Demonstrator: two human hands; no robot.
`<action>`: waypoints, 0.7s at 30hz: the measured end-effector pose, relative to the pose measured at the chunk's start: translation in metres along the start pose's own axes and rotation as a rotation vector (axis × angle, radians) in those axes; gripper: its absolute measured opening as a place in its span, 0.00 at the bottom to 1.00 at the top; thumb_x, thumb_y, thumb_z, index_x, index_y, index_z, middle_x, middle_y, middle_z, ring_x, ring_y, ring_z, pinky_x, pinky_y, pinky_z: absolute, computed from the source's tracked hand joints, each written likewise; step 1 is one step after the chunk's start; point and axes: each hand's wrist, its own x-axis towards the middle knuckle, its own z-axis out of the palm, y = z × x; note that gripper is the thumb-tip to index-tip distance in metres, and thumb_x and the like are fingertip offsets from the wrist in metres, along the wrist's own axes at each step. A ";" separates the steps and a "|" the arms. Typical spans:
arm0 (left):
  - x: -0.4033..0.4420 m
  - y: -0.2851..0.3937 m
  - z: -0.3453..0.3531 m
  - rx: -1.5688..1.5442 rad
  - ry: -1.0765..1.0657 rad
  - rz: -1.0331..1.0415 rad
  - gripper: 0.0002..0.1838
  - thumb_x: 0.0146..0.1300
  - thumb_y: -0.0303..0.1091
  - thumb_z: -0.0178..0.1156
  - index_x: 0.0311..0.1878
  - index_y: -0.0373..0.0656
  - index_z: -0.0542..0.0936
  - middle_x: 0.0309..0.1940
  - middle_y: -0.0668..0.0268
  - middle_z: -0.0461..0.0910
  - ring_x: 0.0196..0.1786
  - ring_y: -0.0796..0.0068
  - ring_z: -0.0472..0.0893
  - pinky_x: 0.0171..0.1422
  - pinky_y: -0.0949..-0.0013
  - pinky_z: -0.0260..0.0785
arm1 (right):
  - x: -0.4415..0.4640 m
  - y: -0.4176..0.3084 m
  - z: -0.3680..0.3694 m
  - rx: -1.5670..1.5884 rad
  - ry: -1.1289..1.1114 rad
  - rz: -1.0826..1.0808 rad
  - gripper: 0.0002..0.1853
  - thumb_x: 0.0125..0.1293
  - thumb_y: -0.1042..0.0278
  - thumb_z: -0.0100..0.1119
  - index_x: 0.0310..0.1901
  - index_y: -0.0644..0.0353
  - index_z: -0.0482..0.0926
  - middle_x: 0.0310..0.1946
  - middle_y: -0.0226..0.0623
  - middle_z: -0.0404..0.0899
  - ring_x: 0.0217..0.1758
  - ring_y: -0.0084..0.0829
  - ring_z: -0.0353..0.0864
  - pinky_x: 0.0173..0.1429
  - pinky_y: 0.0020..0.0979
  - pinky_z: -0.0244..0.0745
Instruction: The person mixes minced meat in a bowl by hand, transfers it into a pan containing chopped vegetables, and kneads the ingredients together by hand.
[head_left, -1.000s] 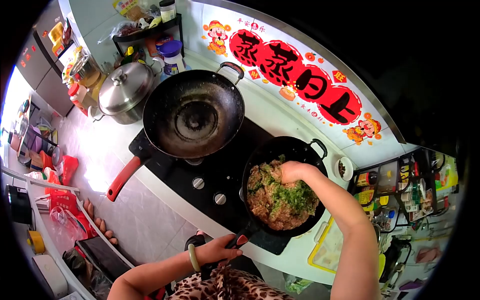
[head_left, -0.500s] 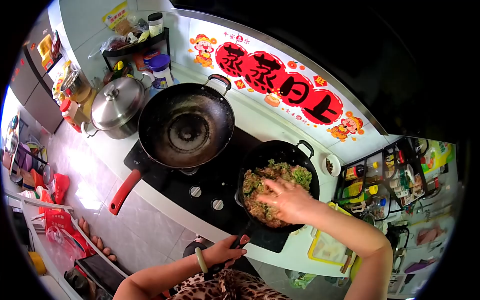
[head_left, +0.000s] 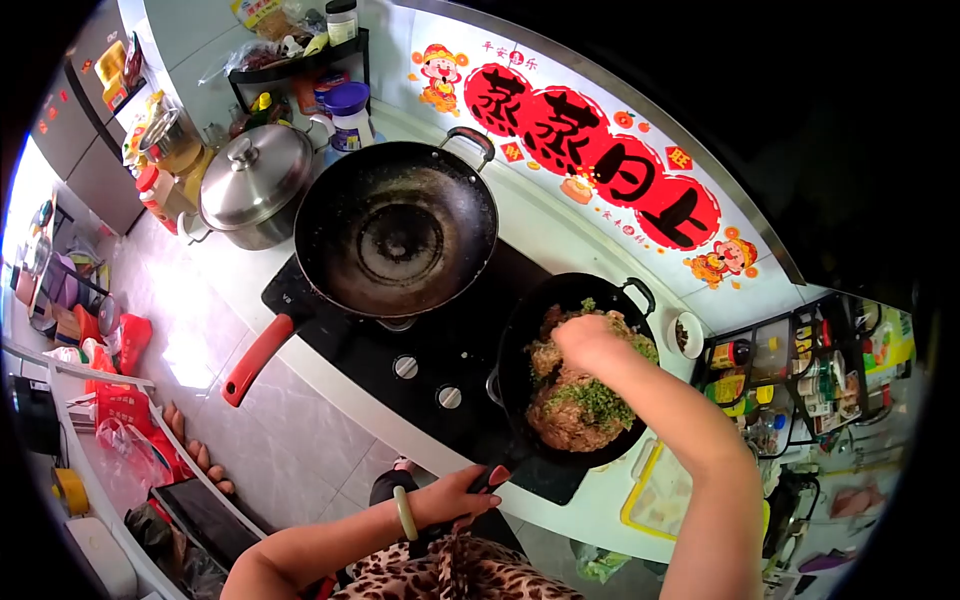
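Observation:
My left hand (head_left: 456,497), with a pale bangle at the wrist, is wrapped round the handle of the smaller black wok (head_left: 515,400) on the right of the stove. Inside that wok lies minced meat (head_left: 570,422) with chopped greens (head_left: 592,402) over part of it. My right hand (head_left: 590,342) reaches into the wok from the right and presses into the upper part of the meat; its fingertips are hidden there.
A larger empty wok (head_left: 396,235) with a red handle (head_left: 257,360) stands left on the black cooktop (head_left: 425,370). Beyond it is a lidded steel pot (head_left: 255,180). A small white bowl (head_left: 686,335), a yellow-edged board (head_left: 660,495) and a bottle rack (head_left: 790,365) are at right.
My right hand, spread above the meat half a second ago, is now down in its upper part. The greens are more mixed in and the meat has shifted. My left hand keeps its grip.

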 end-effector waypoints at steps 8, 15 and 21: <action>0.010 -0.008 -0.003 0.024 -0.035 0.003 0.16 0.60 0.32 0.57 0.47 0.37 0.64 0.21 0.68 0.68 0.12 0.81 0.67 0.14 0.77 0.58 | -0.092 0.042 0.044 0.825 0.247 -0.269 0.23 0.54 0.70 0.56 0.54 0.45 0.71 0.59 0.46 0.64 0.58 0.43 0.68 0.55 0.38 0.68; 0.009 -0.008 -0.002 -0.004 -0.044 0.040 0.19 0.61 0.31 0.56 0.52 0.37 0.63 0.19 0.68 0.67 0.13 0.81 0.66 0.15 0.76 0.58 | -0.121 -0.030 0.045 0.241 0.205 -0.187 0.32 0.56 0.64 0.55 0.63 0.31 0.59 0.69 0.42 0.39 0.66 0.59 0.50 0.62 0.50 0.61; 0.005 -0.007 0.000 -0.002 -0.002 -0.025 0.18 0.61 0.31 0.56 0.51 0.38 0.63 0.18 0.69 0.66 0.13 0.81 0.65 0.16 0.76 0.57 | -0.045 -0.043 0.037 0.380 0.281 -0.071 0.23 0.52 0.77 0.51 0.51 0.45 0.74 0.61 0.48 0.58 0.47 0.45 0.76 0.46 0.41 0.75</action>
